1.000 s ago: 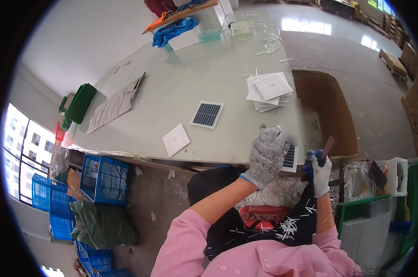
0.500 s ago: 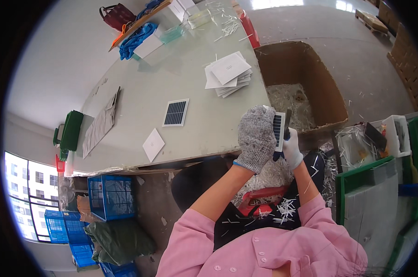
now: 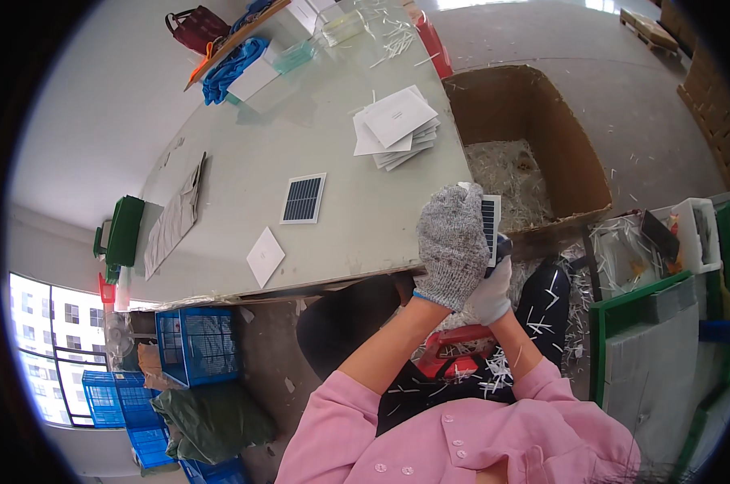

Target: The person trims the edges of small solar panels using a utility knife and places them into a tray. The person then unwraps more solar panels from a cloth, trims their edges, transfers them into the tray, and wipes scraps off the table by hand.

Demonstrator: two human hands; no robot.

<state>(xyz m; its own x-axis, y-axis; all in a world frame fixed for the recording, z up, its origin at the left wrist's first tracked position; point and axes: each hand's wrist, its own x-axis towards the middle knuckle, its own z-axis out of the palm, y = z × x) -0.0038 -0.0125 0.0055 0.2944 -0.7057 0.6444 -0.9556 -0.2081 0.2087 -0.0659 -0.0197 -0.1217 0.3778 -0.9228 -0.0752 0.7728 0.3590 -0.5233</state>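
My left hand (image 3: 452, 242), in a grey knitted glove, is closed on a small solar panel (image 3: 491, 226) with dark cells and a white border. It holds the panel upright by the table's front right corner. My right hand (image 3: 491, 297), in a white glove, is closed just below the panel's lower edge. From its grip shows part of a dark blue tool (image 3: 504, 245); its kind is hidden by the fingers and the panel. Another solar panel (image 3: 304, 198) lies cells up on the table, and a white one (image 3: 265, 257) lies nearer the front edge.
A stack of white panels (image 3: 399, 118) stands near the table's (image 3: 244, 177) right edge. Beside it is an open cardboard box (image 3: 567, 153) of white strips. Strips lie on my lap near a red object (image 3: 454, 352). Blue crates (image 3: 196, 347) stand at lower left.
My right hand has moved down along the panel toward me. The dark strip of the tool seen beside the panel's right edge has gone from there. My left hand has hardly moved.
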